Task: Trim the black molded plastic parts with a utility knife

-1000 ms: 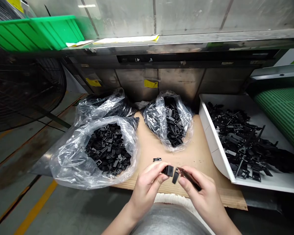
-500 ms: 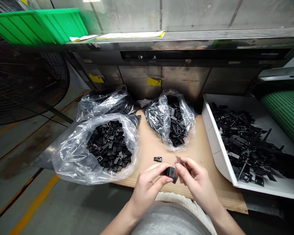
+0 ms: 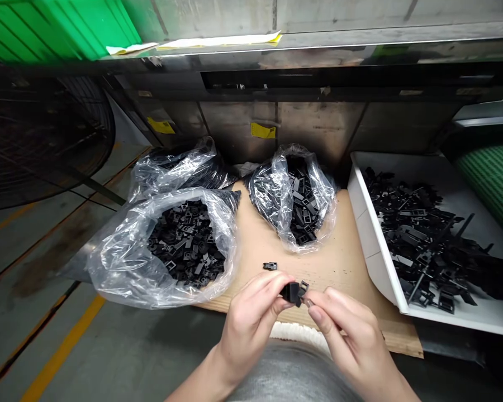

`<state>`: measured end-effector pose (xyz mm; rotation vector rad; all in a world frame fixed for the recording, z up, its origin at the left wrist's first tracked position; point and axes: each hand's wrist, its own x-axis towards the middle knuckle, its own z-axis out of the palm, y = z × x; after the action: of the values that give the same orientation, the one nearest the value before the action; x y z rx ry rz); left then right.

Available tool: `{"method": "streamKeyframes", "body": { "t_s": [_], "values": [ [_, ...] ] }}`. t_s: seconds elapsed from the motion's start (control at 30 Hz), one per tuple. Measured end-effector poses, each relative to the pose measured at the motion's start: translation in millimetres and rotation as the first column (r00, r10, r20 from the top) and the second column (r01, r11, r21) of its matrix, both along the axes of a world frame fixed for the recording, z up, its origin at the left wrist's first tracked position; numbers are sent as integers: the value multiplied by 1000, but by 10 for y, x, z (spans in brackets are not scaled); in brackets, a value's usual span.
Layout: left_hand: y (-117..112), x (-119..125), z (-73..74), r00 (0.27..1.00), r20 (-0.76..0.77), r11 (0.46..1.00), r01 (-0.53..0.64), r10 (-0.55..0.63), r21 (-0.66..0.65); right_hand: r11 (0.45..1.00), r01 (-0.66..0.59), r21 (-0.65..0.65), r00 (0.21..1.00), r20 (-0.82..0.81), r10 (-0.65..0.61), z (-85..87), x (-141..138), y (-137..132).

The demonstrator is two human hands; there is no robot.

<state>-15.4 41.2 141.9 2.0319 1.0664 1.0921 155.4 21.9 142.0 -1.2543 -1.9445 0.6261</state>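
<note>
My left hand (image 3: 251,318) pinches a small black plastic part (image 3: 292,292) between thumb and fingers, low in the middle of the view. My right hand (image 3: 347,335) pinches a second small black piece (image 3: 304,289) and presses it against the first. Both hands hover over the front edge of a cardboard sheet (image 3: 343,262). One loose black piece (image 3: 270,266) lies on the cardboard just beyond my left hand.
A clear bag of black parts (image 3: 180,245) sits at the left, another bag (image 3: 295,201) at the middle back, a third (image 3: 180,167) behind. A white tray (image 3: 371,245) with black parts and sprues stands at the right. A fan (image 3: 33,139) and a green bin (image 3: 58,28) are at the left.
A second ago the two pieces were held apart; my right hand has brought its piece against the one in my left. The dark strip in my right hand no longer shows. The view shifted slightly.
</note>
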Motion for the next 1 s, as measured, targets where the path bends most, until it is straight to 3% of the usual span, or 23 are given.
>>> {"method": "streamKeyframes", "body": {
  "t_s": [0.23, 0.37, 0.43, 0.53, 0.67, 0.87, 1.0],
  "values": [
    [-3, -4, -11, 999, 38, 1000, 4, -4, 10, 998, 12, 56, 998, 57, -15, -65, -29, 29],
    [-27, -11, 19, 993, 93, 997, 69, -67, -18, 976, 217, 28, 974, 53, -218, -189, 75, 166],
    [-27, -10, 20, 992, 120, 998, 39, -32, -57, 960, 282, 1, 959, -8, -282, -213, 138, 208],
    [-12, 3, -4, 987, 156, 990, -21, 43, -139, 975, 178, -135, 966, -163, -199, -170, 157, 170],
    [4, 36, -23, 984, 178, 983, 38, -6, -179, 949, 16, -314, 960, -259, -102, -80, 49, 62],
    [7, 56, -4, 985, 164, 982, 79, -51, -173, 982, 25, -185, 973, -222, -67, -43, -73, 89],
    [-6, 48, -24, 990, 138, 986, 51, -29, -162, 986, 7, -166, 980, -194, -39, -37, -84, 128]
  ]
}}
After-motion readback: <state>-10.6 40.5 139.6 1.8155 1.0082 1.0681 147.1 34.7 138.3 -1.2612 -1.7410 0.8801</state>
